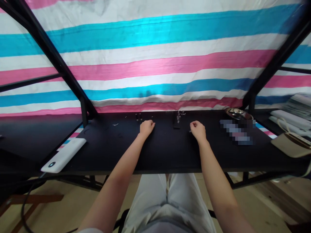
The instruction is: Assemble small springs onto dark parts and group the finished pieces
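My left hand rests on the black table with its fingers curled closed; whatever they hold, if anything, is hidden. Just beyond it stand small dark pieces with pale round ends. My right hand is closed in a pinch, and a tiny greyish bit shows at its left edge, too small to name. Between the hands, nearer the right one, are a small cluster of pale beads and a short dark bar. White thread-like scraps lie behind the beads, with another scrap left of my left hand.
A white power bank with a cable lies at the table's left edge. To the right are a shiny metal bowl and a blurred-out flat item. Black frame posts flank a striped sheet. Stacked papers sit far right.
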### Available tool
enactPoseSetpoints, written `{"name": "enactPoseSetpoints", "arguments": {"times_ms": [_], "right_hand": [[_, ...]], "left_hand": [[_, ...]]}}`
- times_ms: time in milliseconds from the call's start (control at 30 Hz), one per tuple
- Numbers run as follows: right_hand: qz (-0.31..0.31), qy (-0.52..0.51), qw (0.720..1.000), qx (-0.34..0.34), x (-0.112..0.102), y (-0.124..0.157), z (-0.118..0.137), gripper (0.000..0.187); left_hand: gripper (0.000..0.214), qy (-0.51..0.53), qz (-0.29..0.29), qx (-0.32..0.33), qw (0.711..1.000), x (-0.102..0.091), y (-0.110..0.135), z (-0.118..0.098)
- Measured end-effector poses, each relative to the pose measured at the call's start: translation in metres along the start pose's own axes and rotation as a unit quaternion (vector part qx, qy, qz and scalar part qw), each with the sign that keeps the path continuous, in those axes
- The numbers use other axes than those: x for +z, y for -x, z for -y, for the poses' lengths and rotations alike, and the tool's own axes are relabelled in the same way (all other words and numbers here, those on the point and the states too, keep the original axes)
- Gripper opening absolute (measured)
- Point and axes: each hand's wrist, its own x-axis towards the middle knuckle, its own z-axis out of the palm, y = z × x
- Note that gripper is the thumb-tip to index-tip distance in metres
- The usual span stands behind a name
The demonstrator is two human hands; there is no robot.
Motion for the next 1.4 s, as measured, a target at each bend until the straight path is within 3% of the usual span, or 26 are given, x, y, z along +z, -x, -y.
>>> {"name": "enactPoseSetpoints", "arguments": {"times_ms": [100,200,300,433,667,800,1000,1200,1400], "right_hand": [[0.067,0.064,0.996,0.015,0.000,-0.001,-0.004,0.022],[0.096,0.112,0.989,0.018,0.003,0.002,-0.002,0.023],[0.101,0.154,0.983,0.015,0.005,0.006,0.001,0.023],[0.090,0.171,0.981,-0.005,0.008,0.008,0.000,0.021],[0.038,0.130,0.989,-0.054,0.006,0.010,0.004,0.014],[0.004,0.062,0.994,-0.093,0.006,0.015,0.016,0.012],[0.003,-0.055,0.976,-0.210,0.010,0.025,0.028,0.014],[0.031,-0.102,0.961,-0.253,0.016,0.031,0.033,0.016],[0.057,-0.130,0.954,-0.263,0.019,0.036,0.037,0.016]], "left_hand": [[0.031,0.037,0.043,0.145,0.988,0.008,0.010,-0.031],[0.041,0.055,0.059,0.224,0.971,0.017,0.017,-0.060],[0.043,0.049,0.055,0.251,0.965,0.026,0.017,-0.081],[0.032,0.024,0.061,0.226,0.972,0.031,0.011,-0.093],[0.027,0.046,0.033,0.227,0.972,0.019,0.014,-0.076],[0.023,0.018,0.078,0.232,0.969,0.012,0.021,-0.066],[0.017,0.003,0.085,0.256,0.963,0.008,0.022,-0.068],[0.013,0.077,0.078,0.180,0.977,0.012,0.024,-0.057],[0.009,0.131,0.027,0.110,0.985,0.017,0.035,-0.043]]}}
